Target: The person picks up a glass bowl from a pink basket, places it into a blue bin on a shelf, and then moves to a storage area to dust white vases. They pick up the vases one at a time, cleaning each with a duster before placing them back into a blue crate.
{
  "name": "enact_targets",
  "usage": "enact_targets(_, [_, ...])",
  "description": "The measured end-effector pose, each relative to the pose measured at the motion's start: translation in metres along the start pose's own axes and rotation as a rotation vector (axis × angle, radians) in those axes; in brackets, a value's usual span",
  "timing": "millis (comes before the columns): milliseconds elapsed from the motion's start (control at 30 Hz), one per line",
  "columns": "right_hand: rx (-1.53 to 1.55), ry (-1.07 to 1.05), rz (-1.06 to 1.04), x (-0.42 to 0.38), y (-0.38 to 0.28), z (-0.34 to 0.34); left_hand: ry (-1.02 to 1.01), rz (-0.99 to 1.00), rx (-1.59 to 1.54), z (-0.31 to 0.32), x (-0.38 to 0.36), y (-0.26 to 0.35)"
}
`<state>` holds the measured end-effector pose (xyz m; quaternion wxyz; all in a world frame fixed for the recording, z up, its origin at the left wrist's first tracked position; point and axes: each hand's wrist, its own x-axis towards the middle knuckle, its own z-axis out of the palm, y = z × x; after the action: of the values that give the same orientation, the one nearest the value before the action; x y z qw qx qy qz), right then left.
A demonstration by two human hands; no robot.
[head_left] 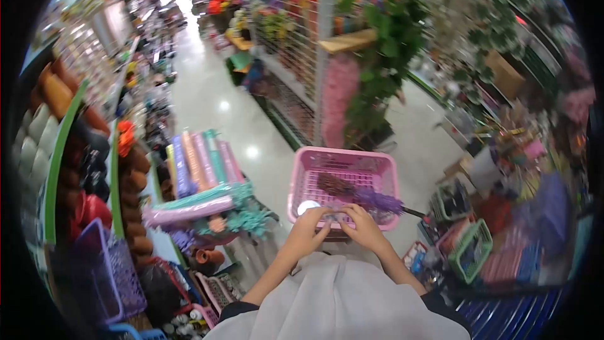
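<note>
Both hands meet over the near edge of a pink plastic basket (296, 179). My left hand (309, 226) and my right hand (360, 221) have their fingers bent together around something small and pale that is too blurred to name. Inside the basket lie a brown dried bunch (335, 184) and a purple flower bunch (377, 201), whose dark stem sticks out over the right rim. A round white item (308, 206) shows beside my left fingers.
Shelves with brown pots (135, 179) and a purple basket (100, 271) line the left. Colourful wrapped rolls (201, 160) lie left of the basket. A wire rack (286, 56) with hanging greenery stands ahead. At right is a green basket (470, 250). An aisle floor (214, 101) runs forward.
</note>
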<state>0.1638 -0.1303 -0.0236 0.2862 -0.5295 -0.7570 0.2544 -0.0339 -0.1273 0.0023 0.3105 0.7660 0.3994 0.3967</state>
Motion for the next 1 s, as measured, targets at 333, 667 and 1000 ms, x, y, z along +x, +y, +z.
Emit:
enact_targets(333, [0.033, -0.089, 0.322, -0.01, 0.165, 0.042, -0.473, -0.486, 0.554, 0.155, 0.044, -0.184])
enact_targets(667, [0.193, -0.478, 0.647, 0.04, 0.238, 0.161, -0.574, -0.564, 0.572, 0.17, 0.023, -0.264])
enact_targets(1000, [1.235, -0.236, 1.025, 0.06, 0.151, 0.05, 0.01, -0.535, -0.403, 0.127, 0.029, -0.227])
